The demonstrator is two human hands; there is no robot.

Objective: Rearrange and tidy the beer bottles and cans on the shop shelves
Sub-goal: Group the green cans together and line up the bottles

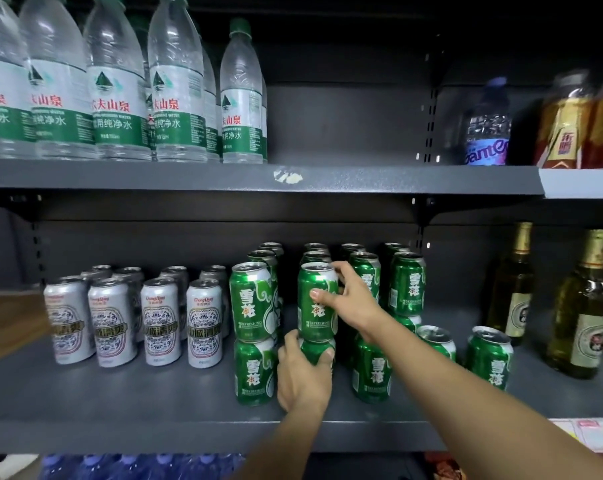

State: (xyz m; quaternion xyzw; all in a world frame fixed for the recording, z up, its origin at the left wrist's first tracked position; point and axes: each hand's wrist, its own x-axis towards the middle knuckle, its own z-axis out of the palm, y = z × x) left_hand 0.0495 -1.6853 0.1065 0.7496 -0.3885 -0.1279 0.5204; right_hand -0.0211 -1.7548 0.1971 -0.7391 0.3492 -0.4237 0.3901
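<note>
Two grey shelves face you. Upper shelf [362, 180]: clear water bottles [120, 81] with green labels crowd the left; at far right stand a blue-labelled bottle [487, 126] and a gold-wrapped pack [570, 126]. Lower shelf [154, 403]: amber beer bottles [580, 306] with gold foil necks on the right, green cans in the middle, silver cans [154, 320] in rows on the left.

The green cans are stacked two high in columns running back; two single green cans [488, 358] sit near the front, right of the stacks.

Your right hand [348, 299] wraps the top can [315, 301] of the second column, thumb across its front, fingers round its right side. Your left hand [303, 372] clamps the bottom can [315, 349] directly beneath, fingers curled over its upper rim. The top can rests on the bottom one, just right of the leftmost green stack [253, 334].
</note>
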